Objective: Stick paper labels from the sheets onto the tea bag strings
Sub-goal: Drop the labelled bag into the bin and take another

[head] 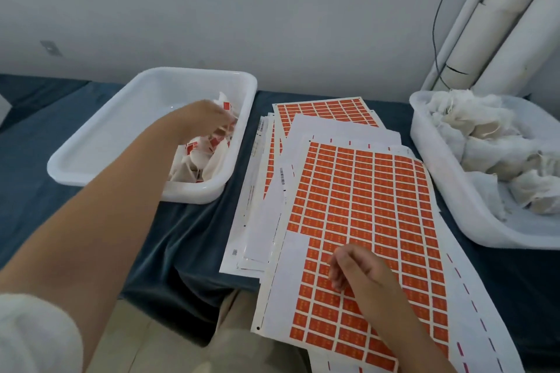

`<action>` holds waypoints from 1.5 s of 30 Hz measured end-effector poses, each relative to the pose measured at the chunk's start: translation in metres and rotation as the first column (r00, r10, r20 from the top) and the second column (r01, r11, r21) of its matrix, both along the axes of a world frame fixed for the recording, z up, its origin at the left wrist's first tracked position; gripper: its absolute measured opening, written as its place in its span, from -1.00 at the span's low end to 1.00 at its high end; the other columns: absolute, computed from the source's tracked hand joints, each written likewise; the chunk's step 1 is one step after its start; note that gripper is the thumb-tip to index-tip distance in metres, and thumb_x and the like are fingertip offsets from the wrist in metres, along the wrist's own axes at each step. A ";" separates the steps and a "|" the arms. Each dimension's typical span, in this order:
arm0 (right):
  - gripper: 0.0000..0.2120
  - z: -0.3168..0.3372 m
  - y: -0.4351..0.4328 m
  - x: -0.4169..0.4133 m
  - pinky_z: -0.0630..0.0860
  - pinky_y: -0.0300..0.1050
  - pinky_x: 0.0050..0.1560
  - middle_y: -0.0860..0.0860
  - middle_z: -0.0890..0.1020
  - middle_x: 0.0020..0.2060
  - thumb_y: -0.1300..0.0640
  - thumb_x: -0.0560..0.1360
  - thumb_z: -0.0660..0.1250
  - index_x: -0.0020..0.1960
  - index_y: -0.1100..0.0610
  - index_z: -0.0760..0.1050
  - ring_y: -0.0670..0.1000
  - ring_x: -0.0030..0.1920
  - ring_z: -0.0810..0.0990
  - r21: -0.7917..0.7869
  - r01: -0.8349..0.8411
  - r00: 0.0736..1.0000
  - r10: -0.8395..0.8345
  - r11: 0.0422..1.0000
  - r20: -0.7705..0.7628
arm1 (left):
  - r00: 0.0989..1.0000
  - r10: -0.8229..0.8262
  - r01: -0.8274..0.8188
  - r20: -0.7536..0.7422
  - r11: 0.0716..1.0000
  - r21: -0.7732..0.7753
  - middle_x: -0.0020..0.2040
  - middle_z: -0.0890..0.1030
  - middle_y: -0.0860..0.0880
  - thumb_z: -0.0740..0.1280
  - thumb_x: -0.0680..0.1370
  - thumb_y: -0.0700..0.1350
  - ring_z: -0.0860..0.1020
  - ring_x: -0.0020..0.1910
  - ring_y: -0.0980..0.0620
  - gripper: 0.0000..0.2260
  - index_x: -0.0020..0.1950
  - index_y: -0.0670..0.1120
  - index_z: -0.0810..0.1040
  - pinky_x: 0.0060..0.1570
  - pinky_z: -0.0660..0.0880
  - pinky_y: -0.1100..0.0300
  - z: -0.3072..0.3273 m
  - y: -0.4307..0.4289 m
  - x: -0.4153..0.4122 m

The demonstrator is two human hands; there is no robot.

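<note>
right grip (354,266), fingers curled, touches label sheet (378,191) — hold unclear; left grip (209,118), blurred, over tagged tea bags (212,160) — cannot tell

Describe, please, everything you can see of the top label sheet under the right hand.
The top label sheet is white backing paper carrying a tight grid of small orange-red rectangular labels. A patch at its near left is bare white, the labels there already gone. It lies flat on a fanned stack of sheets, its near end overhanging the table edge. The right hand rests on it beside the bare patch; whether it pinches a label is unclear.
</note>
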State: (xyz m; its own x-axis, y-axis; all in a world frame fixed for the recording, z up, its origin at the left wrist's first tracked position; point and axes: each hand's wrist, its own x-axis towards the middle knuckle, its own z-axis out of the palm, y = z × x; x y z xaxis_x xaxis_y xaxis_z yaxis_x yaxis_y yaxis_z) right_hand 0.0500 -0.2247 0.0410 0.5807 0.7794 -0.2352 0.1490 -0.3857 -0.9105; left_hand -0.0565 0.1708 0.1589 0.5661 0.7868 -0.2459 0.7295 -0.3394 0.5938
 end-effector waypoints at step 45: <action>-0.63 0.142 -0.099 0.283 0.31 -0.05 -0.34 0.09 0.53 -0.42 -0.07 0.59 0.39 -0.29 0.14 0.54 0.07 -0.38 0.47 -0.291 0.372 0.617 -0.001 0.882 0.787 | 0.942 -0.335 0.329 0.001 0.925 0.193 -0.05 0.56 0.35 0.31 0.64 0.26 0.56 -0.16 0.25 -0.84 0.12 0.26 0.58 -0.23 0.30 0.50 -0.119 -0.257 0.039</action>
